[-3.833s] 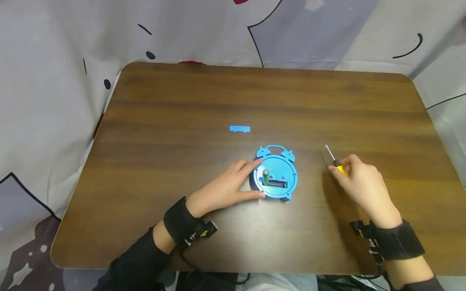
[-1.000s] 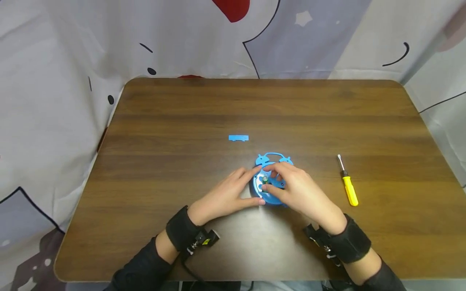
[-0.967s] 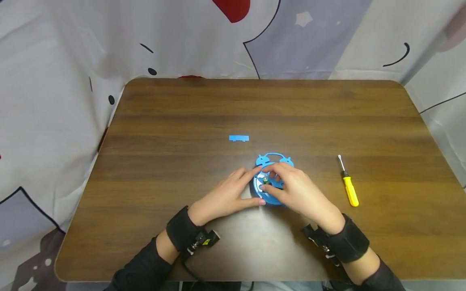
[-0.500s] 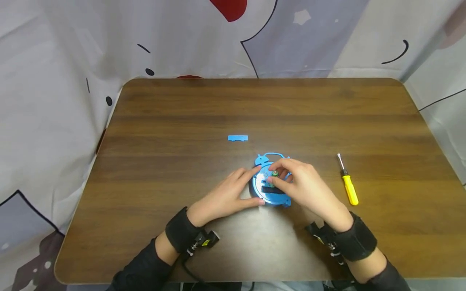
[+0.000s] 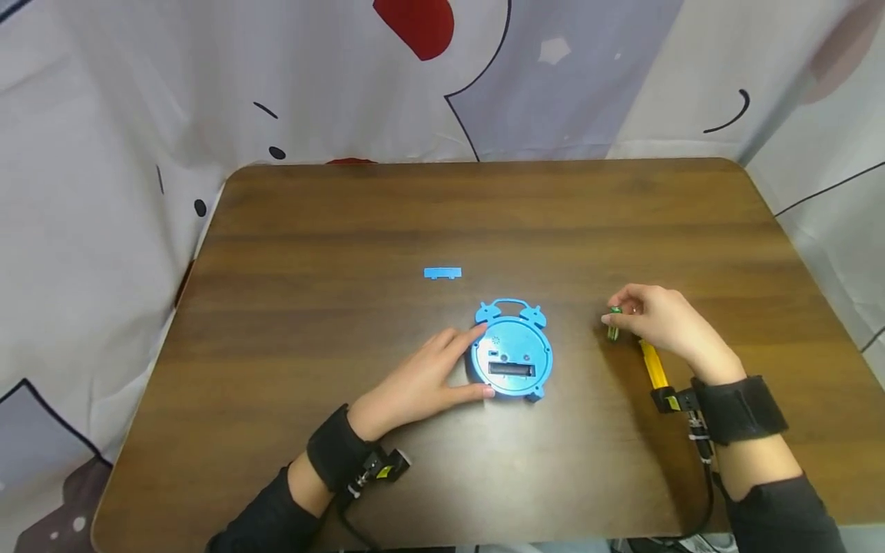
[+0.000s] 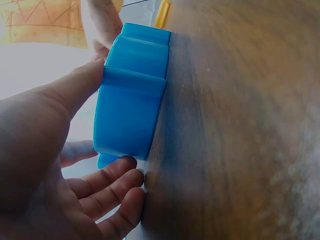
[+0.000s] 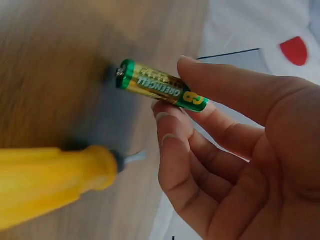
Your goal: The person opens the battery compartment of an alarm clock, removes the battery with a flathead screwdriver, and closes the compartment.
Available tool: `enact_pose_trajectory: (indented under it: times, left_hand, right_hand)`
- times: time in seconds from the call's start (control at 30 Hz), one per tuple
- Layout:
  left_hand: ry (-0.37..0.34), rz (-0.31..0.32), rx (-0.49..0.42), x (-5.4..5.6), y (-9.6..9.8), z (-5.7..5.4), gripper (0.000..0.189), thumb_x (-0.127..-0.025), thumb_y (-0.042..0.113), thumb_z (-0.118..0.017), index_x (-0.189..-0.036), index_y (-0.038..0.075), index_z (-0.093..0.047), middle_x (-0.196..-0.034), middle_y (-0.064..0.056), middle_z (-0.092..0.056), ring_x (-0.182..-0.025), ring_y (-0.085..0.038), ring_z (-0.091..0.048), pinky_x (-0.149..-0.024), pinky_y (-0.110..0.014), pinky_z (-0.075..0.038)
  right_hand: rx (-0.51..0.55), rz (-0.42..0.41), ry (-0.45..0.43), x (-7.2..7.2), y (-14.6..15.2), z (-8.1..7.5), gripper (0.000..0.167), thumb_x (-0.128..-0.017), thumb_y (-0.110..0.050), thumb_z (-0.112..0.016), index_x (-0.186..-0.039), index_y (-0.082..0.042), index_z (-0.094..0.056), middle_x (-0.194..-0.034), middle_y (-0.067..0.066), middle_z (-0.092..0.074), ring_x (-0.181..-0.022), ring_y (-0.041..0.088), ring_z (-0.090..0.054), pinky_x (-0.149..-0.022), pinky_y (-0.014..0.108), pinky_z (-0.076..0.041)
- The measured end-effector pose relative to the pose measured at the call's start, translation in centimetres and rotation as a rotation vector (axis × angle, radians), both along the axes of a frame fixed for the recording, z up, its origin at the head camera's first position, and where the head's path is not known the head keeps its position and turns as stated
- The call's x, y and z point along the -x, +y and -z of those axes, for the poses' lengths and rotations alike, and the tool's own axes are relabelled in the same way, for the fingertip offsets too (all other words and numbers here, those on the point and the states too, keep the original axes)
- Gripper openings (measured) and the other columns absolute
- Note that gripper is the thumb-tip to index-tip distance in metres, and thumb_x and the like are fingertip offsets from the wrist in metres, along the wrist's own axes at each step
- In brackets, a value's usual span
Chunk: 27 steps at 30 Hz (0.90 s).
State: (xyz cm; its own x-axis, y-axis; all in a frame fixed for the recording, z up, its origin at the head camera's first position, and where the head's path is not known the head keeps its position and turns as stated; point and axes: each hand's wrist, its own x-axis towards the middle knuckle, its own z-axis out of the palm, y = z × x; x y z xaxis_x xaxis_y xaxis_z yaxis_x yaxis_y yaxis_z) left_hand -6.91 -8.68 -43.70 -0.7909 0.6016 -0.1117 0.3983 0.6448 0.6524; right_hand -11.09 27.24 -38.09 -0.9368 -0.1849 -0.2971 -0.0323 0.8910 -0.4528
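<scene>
A blue alarm clock lies face down on the table, its battery slot bare. My left hand holds it by the left side, thumb near the bottom and index finger near the top. From the left wrist view, the clock's blue side wall stands between thumb and fingers. Off to the right, my right hand pinches a green and gold battery between thumb and fingertips, raised above the table. Beneath that hand lies a screwdriver with a yellow handle; its metal tip shows in the right wrist view.
A small blue battery cover lies beyond the clock, up and to its left. The brown wooden table has rounded far corners, and a printed curtain hangs behind it.
My right hand set the screwdriver down on the right, took the battery out of the clock, and carried it rightward. The left hand has stayed at the clock's left side.
</scene>
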Motion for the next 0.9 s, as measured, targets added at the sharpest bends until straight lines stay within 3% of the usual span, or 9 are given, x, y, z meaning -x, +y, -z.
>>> enact_pose_trajectory:
  times: [0.17,0.4,0.9]
  left_hand:
    - [-0.009,-0.003,0.0,-0.2,0.0,0.2,0.09,-0.091,0.056,-0.074,-0.164,0.023,-0.032,-0.137,-0.01,-0.055,-0.114,-0.02,-0.053,-0.092,-0.036,-0.051]
    - [-0.003,-0.01,-0.011,-0.2,0.0,0.0,0.09,-0.091,0.057,-0.074,-0.164,0.024,-0.032,-0.139,-0.01,-0.055,-0.118,-0.02,-0.054,-0.097,-0.039,-0.053]
    - [0.01,-0.004,-0.015,-0.5,0.0,-0.3,0.089,-0.092,0.056,-0.073,-0.164,0.024,-0.032,-0.136,-0.009,-0.056,-0.114,-0.017,-0.054,-0.094,-0.038,-0.052]
  right_hand:
    - [-0.027,-0.025,-0.017,0.9,0.7,1.2,0.036,-0.1,-0.03,-0.069,-0.116,0.001,-0.068,-0.096,0.012,-0.069,-0.085,0.025,-0.061,-0.072,0.035,-0.048]
    - [-0.031,-0.014,-0.017,2.0,0.1,1.5,0.031,-0.099,-0.024,-0.068,-0.115,0.003,-0.068,-0.094,0.015,-0.072,-0.081,0.024,-0.064,-0.068,0.034,-0.05]
    - [-0.073,0.024,0.007,2.2,-0.2,1.5,0.027,-0.099,-0.021,-0.068,-0.11,0.003,-0.066,-0.081,0.01,-0.066,-0.074,0.022,-0.059,-0.064,0.032,-0.046]
